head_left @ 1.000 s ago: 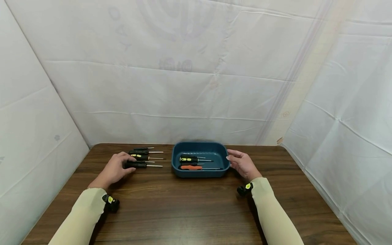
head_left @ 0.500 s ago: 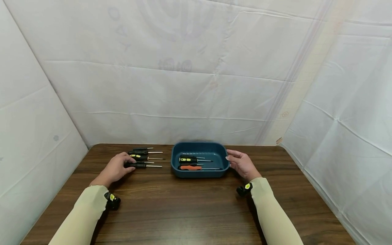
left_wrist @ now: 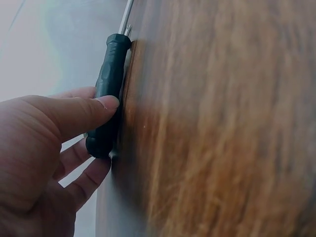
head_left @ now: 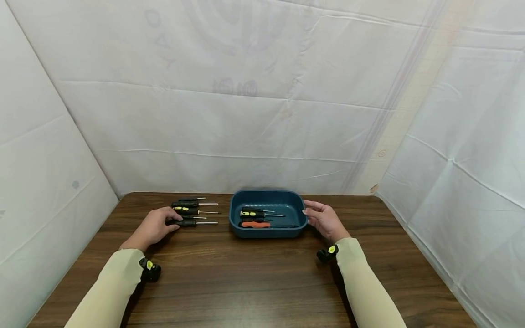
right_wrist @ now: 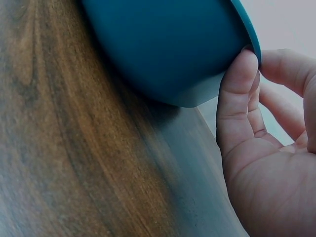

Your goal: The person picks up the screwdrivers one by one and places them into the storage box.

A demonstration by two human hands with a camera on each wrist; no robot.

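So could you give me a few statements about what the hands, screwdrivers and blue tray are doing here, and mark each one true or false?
1. The left hand grips a black-handled screwdriver that lies on the table. True.
2. The blue tray holds nothing. False: it holds screwdrivers, among them an orange-handled one and a black and yellow one.
3. The right hand touches the tray's rim. True: the right wrist view shows a fingertip on its edge.
4. The loose screwdrivers lie to the right of the tray. False: they lie to its left, beside the left hand.
5. The tray is lifted off the table. False: it sits on the wood.
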